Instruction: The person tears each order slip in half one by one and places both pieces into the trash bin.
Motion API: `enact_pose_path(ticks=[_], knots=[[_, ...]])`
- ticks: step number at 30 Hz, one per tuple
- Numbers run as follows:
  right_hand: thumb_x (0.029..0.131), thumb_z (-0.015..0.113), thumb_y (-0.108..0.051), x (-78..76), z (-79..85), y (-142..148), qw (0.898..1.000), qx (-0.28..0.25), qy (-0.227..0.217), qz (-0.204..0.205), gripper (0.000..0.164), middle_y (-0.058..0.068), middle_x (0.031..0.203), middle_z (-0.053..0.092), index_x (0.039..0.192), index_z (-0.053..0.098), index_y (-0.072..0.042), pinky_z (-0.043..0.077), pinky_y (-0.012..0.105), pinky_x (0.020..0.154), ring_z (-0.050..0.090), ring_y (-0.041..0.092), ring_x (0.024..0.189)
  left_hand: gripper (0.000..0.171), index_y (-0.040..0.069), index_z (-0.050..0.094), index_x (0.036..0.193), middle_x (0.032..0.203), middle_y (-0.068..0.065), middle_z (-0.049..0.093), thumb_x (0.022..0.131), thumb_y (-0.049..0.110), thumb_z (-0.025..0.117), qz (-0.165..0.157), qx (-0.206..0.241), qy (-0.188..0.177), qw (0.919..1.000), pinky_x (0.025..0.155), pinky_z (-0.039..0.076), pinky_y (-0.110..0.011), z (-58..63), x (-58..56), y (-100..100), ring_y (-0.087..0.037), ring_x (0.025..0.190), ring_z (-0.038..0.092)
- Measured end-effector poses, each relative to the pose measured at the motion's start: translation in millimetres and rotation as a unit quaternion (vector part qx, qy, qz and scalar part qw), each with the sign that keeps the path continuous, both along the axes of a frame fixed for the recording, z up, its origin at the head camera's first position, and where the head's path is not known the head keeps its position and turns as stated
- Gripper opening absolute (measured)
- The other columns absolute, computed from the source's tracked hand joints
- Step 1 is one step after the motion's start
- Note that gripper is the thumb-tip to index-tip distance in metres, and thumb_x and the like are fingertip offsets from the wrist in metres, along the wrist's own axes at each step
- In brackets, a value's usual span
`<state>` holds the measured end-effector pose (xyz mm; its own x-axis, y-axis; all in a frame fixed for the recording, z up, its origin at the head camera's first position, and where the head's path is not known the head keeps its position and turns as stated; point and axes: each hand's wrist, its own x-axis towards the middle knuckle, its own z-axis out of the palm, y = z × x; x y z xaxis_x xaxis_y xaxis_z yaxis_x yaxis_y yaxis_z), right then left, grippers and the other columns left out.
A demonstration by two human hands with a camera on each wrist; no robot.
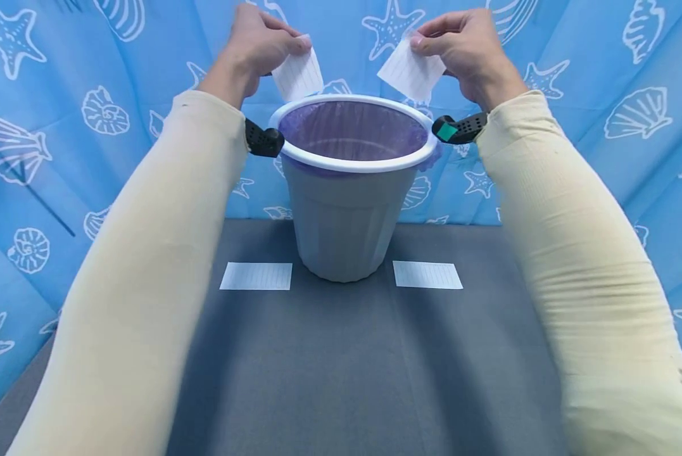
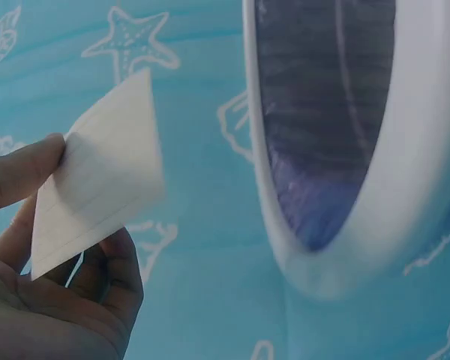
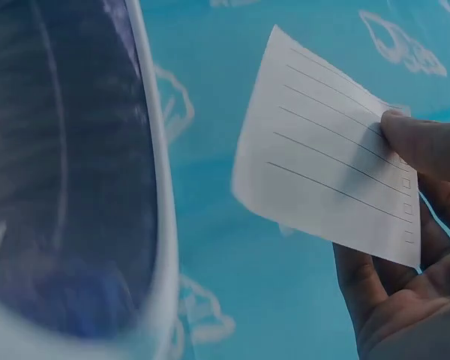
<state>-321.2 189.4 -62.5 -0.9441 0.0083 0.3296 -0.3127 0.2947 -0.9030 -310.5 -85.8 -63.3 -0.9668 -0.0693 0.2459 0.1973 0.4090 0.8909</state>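
My left hand pinches a lined paper sheet between thumb and fingers, just above the left rim of a trash can. On the other side, my right hand pinches a second lined sheet above and outside the right rim. In the right wrist view this sheet shows ruled lines and a row of small boxes along the gripped edge. The left wrist view has the other sheet tilted beside the white rim. A purple liner bag lines the can.
Two more lined sheets lie flat on the dark grey table: a left sheet and a right sheet, either side of the can's base. Behind hangs a blue curtain with white shells and starfish.
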Motion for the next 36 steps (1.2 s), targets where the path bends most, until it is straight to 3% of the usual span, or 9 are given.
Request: enact_pose_path(ticks=[6,12,20,28,33,36], knots=[[0.08,0.075,-0.017,-0.8,-4.3,-34.4,0.999,0.023,0.01,0.032,0.025,0.005,0.108,0.059,0.102,0.07,-0.006,0.045,0.034,0.091,0.056,0.019,0.097,0.029,0.015,0.067,0.112,0.118,0.001,0.053,0.085,0.025,0.07,-0.023,-0.006,-0.006,0.9997,0.09,0.043,-0.026,-2.7,-1.8,22.6,-0.015,0.105,0.051],[0.077,0.077,-0.015,1.3,-3.4,-46.9,0.998,0.018,-0.008,0.053,0.024,0.005,0.104,0.062,0.099,0.07,-0.006,0.046,0.033,0.085,0.059,0.019,0.092,0.026,0.014,0.069,0.108,0.111,0.001,0.059,0.083,0.021,0.072,-0.051,-0.002,-0.014,0.9986,0.087,0.043,-0.026,-1.6,-0.3,35.2,-0.014,0.098,0.054],[0.076,0.078,-0.018,6.1,-5.6,-45.1,0.996,0.023,-0.009,0.084,0.028,0.007,0.093,0.066,0.099,0.069,-0.005,0.049,0.031,0.083,0.063,0.02,0.084,0.025,0.011,0.07,0.103,0.093,-0.001,0.065,0.08,0.019,0.074,-0.067,0.004,-0.037,0.997,0.075,0.046,-0.023,-3.2,3.3,34.3,-0.013,0.077,0.059],[0.076,0.078,-0.018,19.4,-11.9,-40.3,0.992,0.019,0.014,0.126,0.031,0.009,0.095,0.066,0.1,0.068,-0.002,0.049,0.032,0.084,0.062,0.023,0.087,0.029,0.011,0.07,0.107,0.102,-0.003,0.064,0.081,0.024,0.073,-0.099,0.002,-0.018,0.9949,0.084,0.046,-0.023,-8.0,9.8,26.7,-0.015,0.084,0.058],[0.073,0.08,-0.008,35.9,-23.3,-36.2,0.981,-0.038,0.034,0.186,0.031,0.015,0.091,0.066,0.098,0.067,0.005,0.051,0.031,0.079,0.062,0.027,0.083,0.031,0.01,0.07,0.106,0.102,-0.005,0.064,0.08,0.025,0.074,-0.13,0.002,-0.006,0.9914,0.084,0.047,-0.026,-17.0,19.6,20.4,-0.017,0.088,0.059],[0.073,0.079,-0.002,47.3,-29.1,-33.6,0.971,-0.085,0.046,0.22,0.028,0.018,0.087,0.066,0.096,0.066,0.008,0.052,0.032,0.075,0.063,0.029,0.08,0.032,0.008,0.07,0.106,0.101,-0.007,0.064,0.079,0.025,0.075,-0.154,0.009,0.005,0.9881,0.085,0.047,-0.028,-23.6,31.0,16.0,-0.019,0.09,0.059]])
